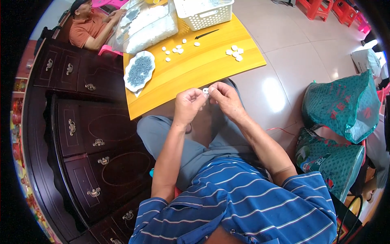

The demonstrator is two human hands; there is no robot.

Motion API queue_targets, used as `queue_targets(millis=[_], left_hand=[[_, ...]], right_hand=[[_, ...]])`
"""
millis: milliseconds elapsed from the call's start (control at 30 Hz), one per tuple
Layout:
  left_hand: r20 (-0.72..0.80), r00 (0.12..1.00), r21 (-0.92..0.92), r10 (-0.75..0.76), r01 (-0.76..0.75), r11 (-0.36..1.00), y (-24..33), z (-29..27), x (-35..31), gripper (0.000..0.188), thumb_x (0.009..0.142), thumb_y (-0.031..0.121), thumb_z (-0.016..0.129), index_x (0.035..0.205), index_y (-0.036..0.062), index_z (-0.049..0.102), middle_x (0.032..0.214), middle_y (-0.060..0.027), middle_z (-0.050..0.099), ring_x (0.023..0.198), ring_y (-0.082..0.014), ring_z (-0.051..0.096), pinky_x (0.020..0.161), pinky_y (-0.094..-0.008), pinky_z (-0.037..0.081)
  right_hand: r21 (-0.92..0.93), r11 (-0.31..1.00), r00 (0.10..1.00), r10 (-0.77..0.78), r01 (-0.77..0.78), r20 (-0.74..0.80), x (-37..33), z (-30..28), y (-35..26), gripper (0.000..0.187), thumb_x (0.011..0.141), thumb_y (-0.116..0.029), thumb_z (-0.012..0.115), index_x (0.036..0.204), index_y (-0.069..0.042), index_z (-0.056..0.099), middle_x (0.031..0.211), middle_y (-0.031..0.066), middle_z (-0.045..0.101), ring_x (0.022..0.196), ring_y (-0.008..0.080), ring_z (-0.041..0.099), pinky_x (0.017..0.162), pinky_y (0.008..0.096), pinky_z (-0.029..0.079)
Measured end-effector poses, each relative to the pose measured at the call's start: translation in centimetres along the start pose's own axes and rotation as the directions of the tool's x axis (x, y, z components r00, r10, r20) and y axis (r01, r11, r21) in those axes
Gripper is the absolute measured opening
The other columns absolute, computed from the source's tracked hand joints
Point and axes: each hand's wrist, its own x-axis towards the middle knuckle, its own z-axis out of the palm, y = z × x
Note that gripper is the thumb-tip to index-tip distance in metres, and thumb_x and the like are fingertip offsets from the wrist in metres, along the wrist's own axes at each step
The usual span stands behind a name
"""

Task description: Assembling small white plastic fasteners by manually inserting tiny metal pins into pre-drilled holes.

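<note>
A small white round piece (206,91) is held between the fingertips of the left hand (189,105) and the right hand (228,101), which are brought close together and pinched on it, just beyond the near edge of the yellow table (191,71). On this table, similar white pieces (180,51) are scattered, and a white plate (135,88) is filled with small dark parts (139,70).

The yellow tabletop (195,67) looks like smooth, lightly glossy wood with a visible grain; the dark cabinet (111,128) is polished, carved wood with shiny metal handles (72,127). The small held piece (205,90) seems smooth white plastic. The basket (211,19) is perforated plastic, the bin (121,36) clear plastic. Sacks (335,103) look crinkled and glossy; shirt (254,199) and trousers (156,130) are matt cloth; floor tiles (280,61) gleam.
</note>
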Motion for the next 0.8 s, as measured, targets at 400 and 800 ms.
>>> queue_targets(millis=[400, 800], left_hand=[[-0.122, 0.978, 0.105, 0.172, -0.16, 0.982, -0.5, 1.1, -0.6, 0.012, 0.093, 0.006, 0.073, 0.103, 0.0005, 0.07, 0.076, 0.0016, 0.065, 0.064, -0.0024, 0.056, 0.059, -0.0187, 0.046], [0.101, 0.953, 0.145, 0.285, -0.297, 0.944, 0.0, -0.9, -0.1, 0.036, 0.09, 0.001, 0.075, 0.125, -0.0013, 0.068, 0.095, -0.0002, 0.064, 0.076, -0.0055, 0.056, 0.068, -0.0192, 0.048]], right_hand=[[0.115, 0.989, 0.994, 0.09, -0.096, 0.059, 0.3, -0.5, -0.3, 0.018, 0.103, -0.024, 0.062, 0.092, -0.009, 0.064, 0.082, -0.0034, 0.061, 0.073, 0.0056, 0.054, 0.068, 0.0209, 0.043], [0.193, 0.97, 0.976, 0.113, -0.149, 0.186, -0.3, -0.1, -1.8, 0.023, 0.102, -0.032, 0.063, 0.096, -0.011, 0.068, 0.082, -0.0051, 0.063, 0.072, 0.0034, 0.055, 0.066, 0.0192, 0.041]])
